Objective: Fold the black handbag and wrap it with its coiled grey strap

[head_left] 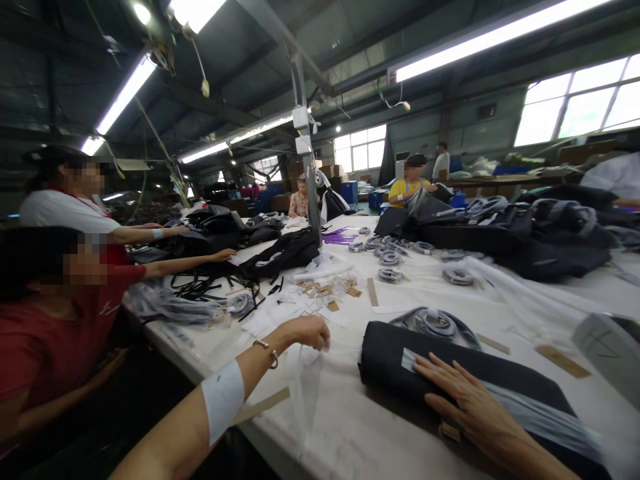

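My left hand (307, 331) is closed on the top edge of a clear plastic bag (306, 393) that hangs over the white table (360, 433). A bracelet and a white band sit on that arm. My right hand (463, 400) lies flat, fingers spread, on a folded black fabric piece (395, 363) with a grey strip across it. Behind the fabric lies a coiled grey strap (433, 323).
Brown paper tags (327, 288) and small clear packets lie mid-table. Coiled straps (390, 257) and piles of black bags (530, 233) fill the far side. Two workers sit at my left, a hand (223, 255) reaching onto black straps. Other people stand at the far end.
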Demonstrator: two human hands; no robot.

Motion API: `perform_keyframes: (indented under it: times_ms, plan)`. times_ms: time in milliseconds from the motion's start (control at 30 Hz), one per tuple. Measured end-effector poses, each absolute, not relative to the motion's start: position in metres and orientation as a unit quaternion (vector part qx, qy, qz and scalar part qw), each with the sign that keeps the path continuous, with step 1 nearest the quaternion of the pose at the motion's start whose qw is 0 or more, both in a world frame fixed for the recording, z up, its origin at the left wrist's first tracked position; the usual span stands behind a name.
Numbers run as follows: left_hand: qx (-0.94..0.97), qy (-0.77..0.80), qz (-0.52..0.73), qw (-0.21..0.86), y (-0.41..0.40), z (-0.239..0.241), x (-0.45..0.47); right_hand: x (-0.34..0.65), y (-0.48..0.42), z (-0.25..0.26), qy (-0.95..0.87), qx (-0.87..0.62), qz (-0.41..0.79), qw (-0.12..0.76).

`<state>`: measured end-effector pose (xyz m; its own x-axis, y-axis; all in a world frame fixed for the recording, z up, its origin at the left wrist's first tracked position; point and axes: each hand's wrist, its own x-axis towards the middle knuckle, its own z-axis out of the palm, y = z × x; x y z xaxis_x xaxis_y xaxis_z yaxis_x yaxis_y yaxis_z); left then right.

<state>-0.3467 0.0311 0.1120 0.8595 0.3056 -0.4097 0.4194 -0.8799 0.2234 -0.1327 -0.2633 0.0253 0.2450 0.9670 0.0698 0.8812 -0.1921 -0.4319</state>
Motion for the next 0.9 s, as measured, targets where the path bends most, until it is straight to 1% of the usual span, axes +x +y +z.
perform_keyframes:
  times_ms: [200, 367, 533, 700, 900]
  plan:
    - [0.953, 0.193, -0.161, 0.172, 0.043, 0.101, -0.357, -0.132, -0.263, 0.024, -0.605, -0.762, 0.104, 0.207]
    - [0.942, 0.229, -0.118, 0.216, 0.056, 0.098, -0.375, -0.134, -0.263, 0.027, -0.601, -0.763, 0.120, 0.204]
    - [0.912, 0.266, -0.087, 0.299, 0.065, 0.100, -0.402, -0.133, -0.263, 0.026, -0.600, -0.764, 0.126, 0.202]
    - [0.876, 0.265, -0.068, 0.397, 0.060, 0.106, -0.424, -0.131, -0.263, 0.021, -0.600, -0.762, 0.124, 0.210]
    - [0.826, 0.266, -0.049, 0.495, 0.049, 0.132, -0.442, -0.132, -0.262, 0.027, -0.598, -0.770, 0.131, 0.179]
